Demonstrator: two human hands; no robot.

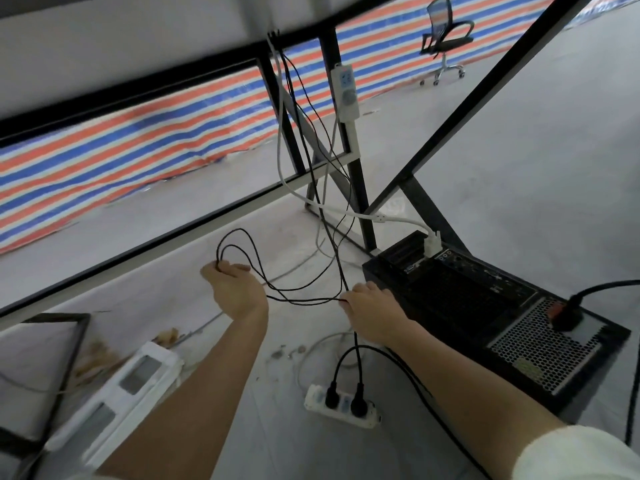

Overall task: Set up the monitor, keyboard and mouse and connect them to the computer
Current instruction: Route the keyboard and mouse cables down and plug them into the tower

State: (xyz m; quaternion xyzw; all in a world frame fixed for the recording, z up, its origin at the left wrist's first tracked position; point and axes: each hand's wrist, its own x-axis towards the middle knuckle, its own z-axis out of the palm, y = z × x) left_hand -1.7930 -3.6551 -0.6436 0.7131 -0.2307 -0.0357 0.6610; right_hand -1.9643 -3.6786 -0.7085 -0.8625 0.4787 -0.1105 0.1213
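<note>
I am looking under a desk at a black computer case (485, 306) lying on the floor with its rear panel up. A white monitor cable (433, 242) is plugged into it at the far end, and a black power plug (568, 317) sits in the power supply. Thin black cables (311, 140) hang down from the desk edge. My left hand (235, 285) grips looped slack of these thin cables. My right hand (374, 310) pinches the same cables beside the case. Monitor, keyboard and mouse are out of view.
A white power strip (341, 405) on the floor holds two black plugs. Another white strip (344, 91) is fixed to a black desk leg (353, 168). A white device (131, 386) lies at the lower left. Striped tarp and an office chair (445, 36) are behind.
</note>
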